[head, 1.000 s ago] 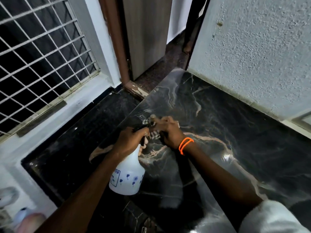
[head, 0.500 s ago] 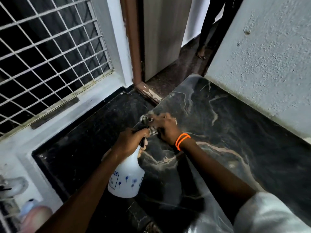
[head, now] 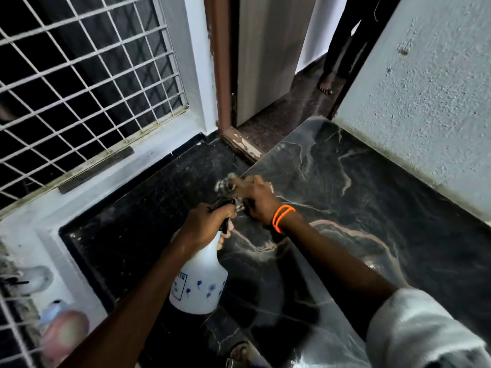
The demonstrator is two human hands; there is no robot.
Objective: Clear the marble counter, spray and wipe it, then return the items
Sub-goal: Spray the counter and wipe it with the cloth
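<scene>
Head view, left hand (head: pixel 206 224) still clamped round the neck of the white spray bottle (head: pixel 199 282) over the marble counter (head: pixel 345 208), right hand (head: pixel 255 199) still bunching a blurry cloth (head: pixel 225 181) at the nozzle, camera tilted up a bit, doorway bigger.

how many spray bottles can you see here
1: a white spray bottle, gripped at its neck by the left hand, held at the marble counter edge. Others may be out of view.

The black marble counter with pale veins (head: pixel 358 208) looks polished and glossy. At its 7 o'clock the white plastic spray bottle (head: pixel 199 282) is smooth and faintly translucent. At 2 o'clock, the pale plastered wall (head: pixel 425 102) is rough and matt. At 10 o'clock, the white metal window grille (head: pixel 79 75) looks painted.
</scene>
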